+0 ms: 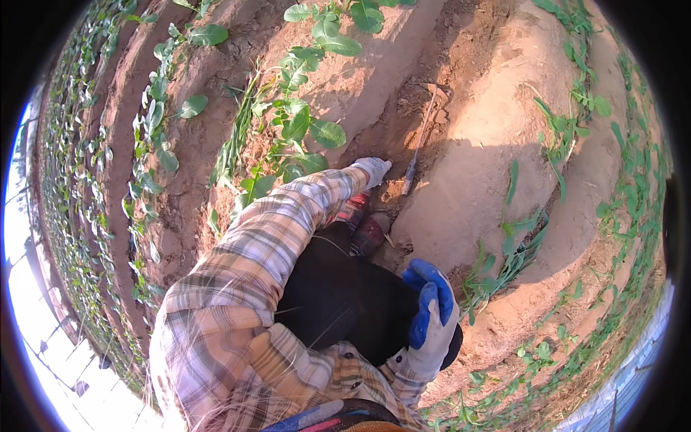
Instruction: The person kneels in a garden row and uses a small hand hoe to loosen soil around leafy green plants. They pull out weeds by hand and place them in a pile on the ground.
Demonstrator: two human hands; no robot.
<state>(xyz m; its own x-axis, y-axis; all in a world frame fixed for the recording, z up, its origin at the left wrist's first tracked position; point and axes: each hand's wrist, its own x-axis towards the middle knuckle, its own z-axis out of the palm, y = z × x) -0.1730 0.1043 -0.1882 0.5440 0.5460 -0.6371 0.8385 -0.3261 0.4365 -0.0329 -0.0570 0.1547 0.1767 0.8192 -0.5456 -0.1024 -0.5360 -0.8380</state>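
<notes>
My left hand (pixel 372 168), in a pale work glove, reaches down into the furrow just above my shoes (pixel 368 232). Its fingers are turned away, so whether they hold anything is hidden. Just right of it lies a long-handled hand hoe (pixel 420 140), its grip towards me and its thin metal shaft running up the furrow to the head in loose soil. My right hand (pixel 434 308), in a white glove with blue-coated palm and fingers, is by my dark-clad right knee (pixel 452 345). Its fingers are loosely curved, with nothing seen in them.
Leafy green seedlings (pixel 297 127) grow along the ridge to the left. Long-leaved cut greenery (pixel 237 129) lies beside them, with another clump (pixel 518 256) on the right. More planted rows (pixel 151 124) run parallel on both sides. The bare soil ridge (pixel 502 135) flanks the furrow.
</notes>
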